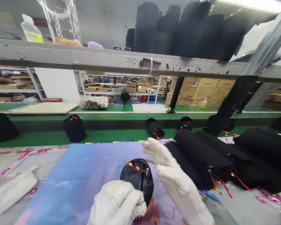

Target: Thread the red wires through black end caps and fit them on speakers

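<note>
- At near left, a spare white glove [14,189] lay on printed plastic sheeting [4,157]
- On the far shelf [96,57], a white-capped bottle [32,29] wore a yellow label, its contents hard to make out
- Just right of it, a clear container [61,20] stood near the shelf's front edge, tan material showing at its base
- A blue printed sheet [67,175] spread broadly between the spare glove and the hands, its far edge, striped in colours, meeting the green belt [117,136]
- Farther back, a clear bag [93,102] held greenish stuff
- The left hand [118,201], gloved, grasped the near side of the black cylinder [140,176], tilted above the sheet, its red-wired end exposed
- The right hand [170,172], gloved, was released, fingers extended just beside that cylinder; contact could not be told
- At far right, cartons [198,89] stood stacked behind a small bottle [203,103] of yellow liquid
- Nearer, other black cylinders [203,150] crowded the sheet's right edge, leaving the right hand a narrow gap
</note>
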`<control>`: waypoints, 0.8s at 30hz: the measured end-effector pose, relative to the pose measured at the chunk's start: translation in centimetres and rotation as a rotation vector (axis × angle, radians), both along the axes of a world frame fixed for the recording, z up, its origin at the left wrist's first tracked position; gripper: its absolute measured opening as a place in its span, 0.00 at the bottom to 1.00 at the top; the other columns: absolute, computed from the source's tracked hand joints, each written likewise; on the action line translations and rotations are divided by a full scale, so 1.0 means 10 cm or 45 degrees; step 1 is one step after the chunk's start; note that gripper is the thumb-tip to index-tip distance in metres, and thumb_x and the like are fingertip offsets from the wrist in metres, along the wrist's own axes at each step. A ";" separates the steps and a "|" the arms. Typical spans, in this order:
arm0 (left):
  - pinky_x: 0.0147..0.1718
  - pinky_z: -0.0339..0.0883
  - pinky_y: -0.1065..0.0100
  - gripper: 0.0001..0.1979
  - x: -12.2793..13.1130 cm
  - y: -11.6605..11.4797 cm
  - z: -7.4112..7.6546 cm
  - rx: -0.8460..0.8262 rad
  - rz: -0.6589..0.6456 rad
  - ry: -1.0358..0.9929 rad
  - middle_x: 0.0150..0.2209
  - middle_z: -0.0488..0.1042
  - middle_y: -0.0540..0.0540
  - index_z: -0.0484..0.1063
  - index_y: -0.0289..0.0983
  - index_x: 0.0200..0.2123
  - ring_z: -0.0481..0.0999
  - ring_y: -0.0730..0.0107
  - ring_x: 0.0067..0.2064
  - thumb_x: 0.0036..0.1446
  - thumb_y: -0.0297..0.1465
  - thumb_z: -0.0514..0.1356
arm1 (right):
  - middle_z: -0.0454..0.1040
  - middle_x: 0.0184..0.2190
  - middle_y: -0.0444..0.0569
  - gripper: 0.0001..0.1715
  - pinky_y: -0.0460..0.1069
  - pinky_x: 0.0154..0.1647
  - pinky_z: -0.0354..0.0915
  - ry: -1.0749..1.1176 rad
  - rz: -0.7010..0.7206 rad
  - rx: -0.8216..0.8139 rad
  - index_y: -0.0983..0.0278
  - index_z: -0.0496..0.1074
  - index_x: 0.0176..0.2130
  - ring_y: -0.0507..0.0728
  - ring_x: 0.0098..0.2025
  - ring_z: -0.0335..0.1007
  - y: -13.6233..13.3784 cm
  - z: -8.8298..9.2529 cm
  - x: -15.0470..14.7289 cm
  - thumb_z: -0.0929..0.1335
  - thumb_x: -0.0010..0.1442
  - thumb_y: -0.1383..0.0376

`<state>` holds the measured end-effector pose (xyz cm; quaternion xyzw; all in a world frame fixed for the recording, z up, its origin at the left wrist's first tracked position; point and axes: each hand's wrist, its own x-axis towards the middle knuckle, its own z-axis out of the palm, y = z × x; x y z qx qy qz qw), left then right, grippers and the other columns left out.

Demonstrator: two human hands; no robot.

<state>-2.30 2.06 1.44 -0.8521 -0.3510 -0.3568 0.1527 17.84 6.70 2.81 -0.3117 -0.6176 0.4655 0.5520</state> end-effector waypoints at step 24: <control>0.16 0.62 0.69 0.05 -0.02 0.05 0.14 0.205 0.067 0.145 0.21 0.75 0.60 0.69 0.48 0.40 0.73 0.70 0.18 0.65 0.31 0.54 | 0.76 0.34 0.44 0.45 0.51 0.37 0.73 -0.757 -0.203 0.695 0.51 0.47 0.71 0.58 0.33 0.73 -0.42 -0.16 0.08 0.70 0.63 0.59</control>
